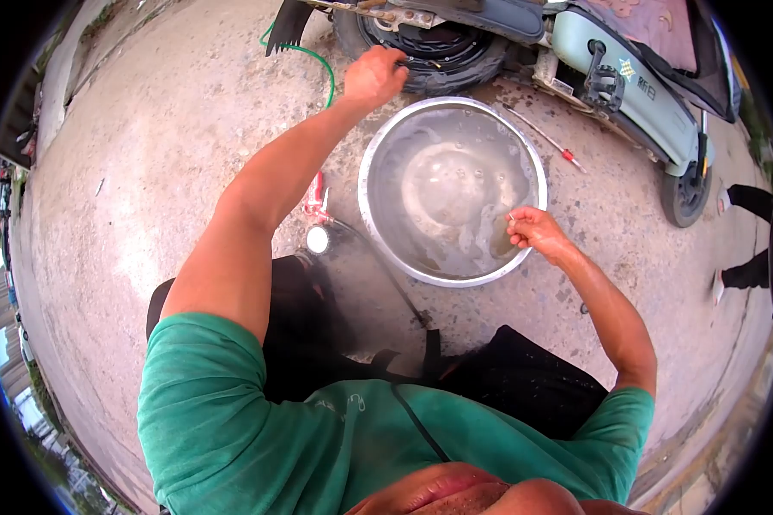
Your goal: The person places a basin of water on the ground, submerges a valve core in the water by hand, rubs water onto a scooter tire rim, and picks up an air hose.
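My left hand (376, 77) reaches up to the scooter's wheel (429, 64), its fingers curled at the near side of the black tyre. Whatever those fingers grip, if anything, is hidden. A wide metal basin (366, 190) of cloudy water stands on the ground just below the wheel. Over the basin's right rim is my right hand (534, 230), with thumb and fingers pinched together. Something small and pale shows at the fingertips, too small to name.
A red tyre inflator with a round gauge (318, 239) and hose (378, 266) lies left of the basin. A green hose (328, 73) runs behind my left hand. A thin red-and-silver rod (545, 139) lies beside the pale-green electric scooter (631, 86). Another person's legs (747, 270) are at right.
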Demonstrator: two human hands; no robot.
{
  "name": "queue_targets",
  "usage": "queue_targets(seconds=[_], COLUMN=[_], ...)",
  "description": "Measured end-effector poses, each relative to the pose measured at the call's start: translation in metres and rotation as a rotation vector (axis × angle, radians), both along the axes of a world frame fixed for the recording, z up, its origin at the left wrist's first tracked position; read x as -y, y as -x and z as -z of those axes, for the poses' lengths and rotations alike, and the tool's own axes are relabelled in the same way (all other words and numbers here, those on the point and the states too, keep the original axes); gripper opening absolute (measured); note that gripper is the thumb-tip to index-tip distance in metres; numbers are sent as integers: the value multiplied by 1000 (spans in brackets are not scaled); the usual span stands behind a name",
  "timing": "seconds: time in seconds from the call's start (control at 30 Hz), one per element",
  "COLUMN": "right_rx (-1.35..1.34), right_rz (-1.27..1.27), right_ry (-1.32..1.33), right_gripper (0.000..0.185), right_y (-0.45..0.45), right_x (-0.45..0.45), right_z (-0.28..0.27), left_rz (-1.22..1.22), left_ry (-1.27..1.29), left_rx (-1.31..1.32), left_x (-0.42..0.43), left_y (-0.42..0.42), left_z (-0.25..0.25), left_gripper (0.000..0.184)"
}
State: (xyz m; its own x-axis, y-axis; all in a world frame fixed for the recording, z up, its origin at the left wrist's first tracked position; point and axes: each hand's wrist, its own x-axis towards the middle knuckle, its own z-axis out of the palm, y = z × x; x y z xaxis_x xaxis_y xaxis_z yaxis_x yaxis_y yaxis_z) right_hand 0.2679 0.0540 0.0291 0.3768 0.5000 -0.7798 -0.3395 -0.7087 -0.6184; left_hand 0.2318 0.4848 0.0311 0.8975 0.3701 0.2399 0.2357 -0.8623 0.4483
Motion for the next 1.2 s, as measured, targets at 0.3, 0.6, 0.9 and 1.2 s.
queue_targets(seconds=[0.3,0.6,0.9,1.2], right_rx=[-16,2,-1,10], right_rz=[57,29,14,8], right_ry=[-25,1,-2,-40], right_gripper=[24,24,24,24], right_y=[1,-1,-3,-3], right_x=[14,5,4,9], right_z=[1,-5,-4,6], left_rz=[186,294,227,232], left_ry=[20,7,-360,-323], left_rx=[-193,-94,-58,-37], left_x=[23,11,47,38], left_y=[-32,-28,-12,-3], left_z=[9,13,12,16], left_gripper=[44,41,56,51])
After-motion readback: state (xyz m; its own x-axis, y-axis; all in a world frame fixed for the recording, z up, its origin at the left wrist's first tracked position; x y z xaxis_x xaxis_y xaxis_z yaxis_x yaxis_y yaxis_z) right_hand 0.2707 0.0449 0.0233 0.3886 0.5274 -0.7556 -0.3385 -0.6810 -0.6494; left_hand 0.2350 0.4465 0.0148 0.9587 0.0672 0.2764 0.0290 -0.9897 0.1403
